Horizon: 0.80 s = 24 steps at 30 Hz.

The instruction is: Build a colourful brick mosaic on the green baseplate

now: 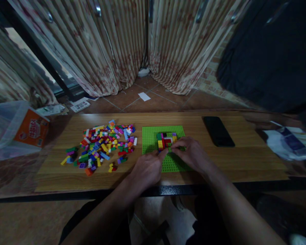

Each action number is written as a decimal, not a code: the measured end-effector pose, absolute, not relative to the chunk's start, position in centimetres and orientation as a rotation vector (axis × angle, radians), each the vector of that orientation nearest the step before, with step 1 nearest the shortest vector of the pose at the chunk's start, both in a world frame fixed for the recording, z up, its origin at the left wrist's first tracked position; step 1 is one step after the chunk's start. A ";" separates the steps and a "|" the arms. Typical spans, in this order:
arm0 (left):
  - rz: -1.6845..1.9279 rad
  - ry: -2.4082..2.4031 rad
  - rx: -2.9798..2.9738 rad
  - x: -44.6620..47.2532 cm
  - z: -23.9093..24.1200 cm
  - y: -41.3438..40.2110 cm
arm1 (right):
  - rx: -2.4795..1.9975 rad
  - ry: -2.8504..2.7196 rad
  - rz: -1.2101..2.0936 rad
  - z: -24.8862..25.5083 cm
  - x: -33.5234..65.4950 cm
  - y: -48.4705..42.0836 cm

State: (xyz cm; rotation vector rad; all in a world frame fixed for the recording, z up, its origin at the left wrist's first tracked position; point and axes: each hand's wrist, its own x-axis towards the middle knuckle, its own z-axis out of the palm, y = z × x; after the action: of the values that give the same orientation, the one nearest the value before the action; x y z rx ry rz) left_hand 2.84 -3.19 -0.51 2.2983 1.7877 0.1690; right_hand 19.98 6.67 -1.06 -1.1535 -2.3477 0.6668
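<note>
A green baseplate lies in the middle of a low wooden table. On it stands a small block of joined coloured bricks. My left hand rests at the plate's near left edge, fingers curled, its fingertip touching the block's near corner. My right hand lies over the plate's near right part, fingers pinched against the block's front side; whether it holds a brick is hidden. A loose heap of coloured bricks is spread on the table to the left.
A black phone lies flat on the table to the right of the plate. A clear plastic box with an orange label sits at the left end. A plastic bag lies at the right. Curtains hang beyond, over a tiled floor.
</note>
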 end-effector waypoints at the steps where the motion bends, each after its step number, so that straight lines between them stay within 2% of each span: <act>1: 0.137 1.786 2.295 3.0 -0.3 -3.1 | -1.153 -2.348 0.668 -1.1 20.0 6.7; 6: 0.019 1.757 2.272 3.5 0.7 -2.8 | -1.178 -2.341 0.692 -1.2 19.8 6.7; 16: 0.021 1.793 2.252 5.0 1.0 -2.3 | -1.222 -2.389 0.618 -0.8 19.0 6.6; 24: 0.648 1.824 1.877 0.7 0.7 -2.7 | -1.199 -2.232 0.827 -1.1 19.8 6.7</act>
State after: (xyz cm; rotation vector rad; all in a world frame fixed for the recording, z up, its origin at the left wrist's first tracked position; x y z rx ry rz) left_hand 0.72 -2.71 0.68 1.8774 1.8241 0.6484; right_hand 19.83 6.67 -1.13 -1.1988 -2.2316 0.8270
